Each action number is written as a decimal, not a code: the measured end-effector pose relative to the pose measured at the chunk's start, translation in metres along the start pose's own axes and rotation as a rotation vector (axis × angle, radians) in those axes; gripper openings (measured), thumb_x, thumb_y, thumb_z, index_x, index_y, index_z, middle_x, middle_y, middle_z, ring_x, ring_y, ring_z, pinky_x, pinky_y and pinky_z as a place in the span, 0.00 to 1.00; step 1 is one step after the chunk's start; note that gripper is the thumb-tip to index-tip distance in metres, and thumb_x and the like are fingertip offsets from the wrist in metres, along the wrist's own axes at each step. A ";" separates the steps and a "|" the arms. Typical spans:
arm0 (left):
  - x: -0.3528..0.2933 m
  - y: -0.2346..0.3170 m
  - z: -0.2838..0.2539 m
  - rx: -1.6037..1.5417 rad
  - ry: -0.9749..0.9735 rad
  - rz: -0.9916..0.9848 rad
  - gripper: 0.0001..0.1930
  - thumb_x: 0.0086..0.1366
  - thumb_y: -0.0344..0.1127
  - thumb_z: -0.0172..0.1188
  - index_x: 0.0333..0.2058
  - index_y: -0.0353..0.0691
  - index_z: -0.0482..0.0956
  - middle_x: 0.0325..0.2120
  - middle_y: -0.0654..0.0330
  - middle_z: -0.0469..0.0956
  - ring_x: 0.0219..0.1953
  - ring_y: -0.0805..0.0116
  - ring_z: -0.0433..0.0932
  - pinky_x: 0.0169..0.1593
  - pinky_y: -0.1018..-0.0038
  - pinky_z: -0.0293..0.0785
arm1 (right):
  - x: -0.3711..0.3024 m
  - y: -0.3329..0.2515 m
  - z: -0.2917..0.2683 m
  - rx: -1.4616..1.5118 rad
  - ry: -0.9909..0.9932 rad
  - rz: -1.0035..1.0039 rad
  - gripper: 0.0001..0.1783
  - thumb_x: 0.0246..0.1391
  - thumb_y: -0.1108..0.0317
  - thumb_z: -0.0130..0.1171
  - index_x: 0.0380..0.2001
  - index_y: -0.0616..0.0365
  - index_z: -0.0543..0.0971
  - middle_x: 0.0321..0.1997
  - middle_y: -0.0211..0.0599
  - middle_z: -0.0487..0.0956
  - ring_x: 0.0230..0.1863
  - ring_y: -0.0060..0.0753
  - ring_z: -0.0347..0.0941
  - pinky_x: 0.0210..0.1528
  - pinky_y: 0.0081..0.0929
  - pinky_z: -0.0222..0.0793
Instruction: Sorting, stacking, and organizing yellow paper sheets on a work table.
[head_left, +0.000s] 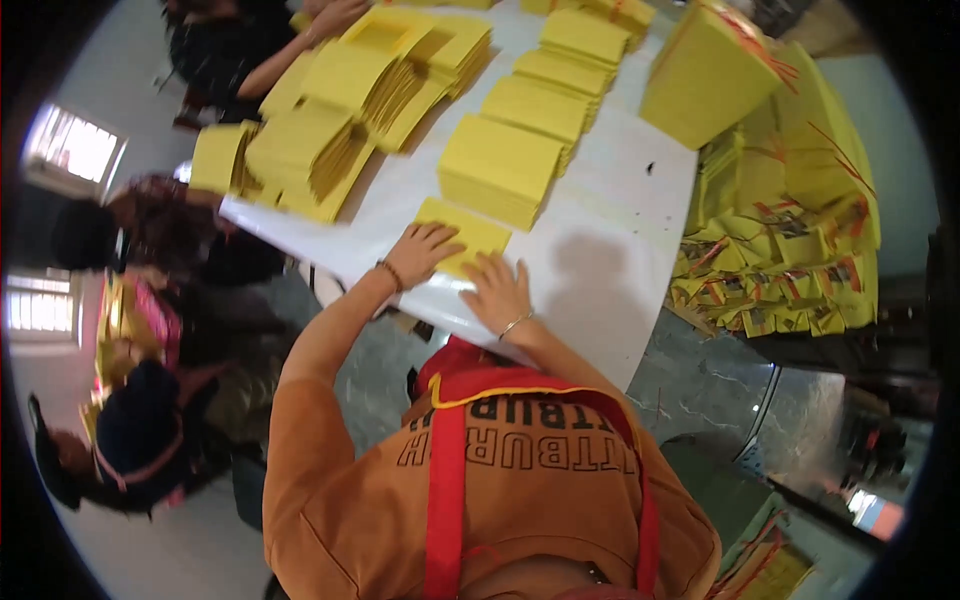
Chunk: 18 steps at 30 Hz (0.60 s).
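Note:
A flat yellow paper piece [468, 228] lies on the white table [610, 290] close to its near edge. My left hand [425, 250] rests on the piece's left side, fingers stretched out and palm down. At the piece's near right corner is my right hand [500, 295], its fingers spread and the fingertips at the paper's edge. Neither hand grips anything. Just beyond the piece stands a stack of folded yellow paper [500, 160], the nearest of a row that runs away toward the far side.
More yellow stacks [310, 150] cover the table's left side, with a person's arm [280, 68] behind them. At the right stand a tall yellow block [705, 80] and a heap of yellow bags with red cords [780, 270]. Other people are at the left.

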<state>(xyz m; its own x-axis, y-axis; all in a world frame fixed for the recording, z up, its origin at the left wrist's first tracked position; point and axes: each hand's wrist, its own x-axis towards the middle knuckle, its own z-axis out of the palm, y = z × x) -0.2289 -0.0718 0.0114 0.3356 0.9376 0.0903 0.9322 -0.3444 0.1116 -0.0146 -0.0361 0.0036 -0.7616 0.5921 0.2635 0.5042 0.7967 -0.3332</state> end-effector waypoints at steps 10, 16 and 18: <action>0.016 0.003 -0.019 -0.199 -0.041 -0.016 0.30 0.58 0.55 0.50 0.56 0.48 0.62 0.58 0.51 0.56 0.59 0.48 0.52 0.59 0.54 0.46 | -0.013 0.000 0.002 0.013 -0.045 0.011 0.22 0.52 0.56 0.50 0.52 0.44 0.69 0.60 0.37 0.61 0.63 0.38 0.50 0.59 0.57 0.41; -0.002 0.001 0.017 0.063 0.037 -0.102 0.27 0.59 0.54 0.48 0.56 0.53 0.62 0.59 0.52 0.53 0.61 0.50 0.48 0.58 0.46 0.41 | -0.014 -0.002 0.006 0.101 -0.079 0.009 0.26 0.49 0.57 0.54 0.53 0.49 0.68 0.60 0.40 0.60 0.63 0.42 0.49 0.60 0.58 0.38; 0.000 -0.003 0.019 0.059 0.009 -0.115 0.28 0.60 0.55 0.46 0.57 0.53 0.61 0.60 0.52 0.52 0.62 0.50 0.46 0.58 0.45 0.39 | -0.010 0.005 -0.002 0.316 -0.182 0.068 0.25 0.50 0.57 0.54 0.52 0.50 0.68 0.61 0.44 0.59 0.64 0.47 0.48 0.63 0.52 0.37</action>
<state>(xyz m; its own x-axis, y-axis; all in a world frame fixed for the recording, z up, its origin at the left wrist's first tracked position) -0.2290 -0.0704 -0.0078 0.2247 0.9704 0.0889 0.9710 -0.2307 0.0631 -0.0035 -0.0378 0.0006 -0.8047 0.5889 0.0755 0.4273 0.6628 -0.6149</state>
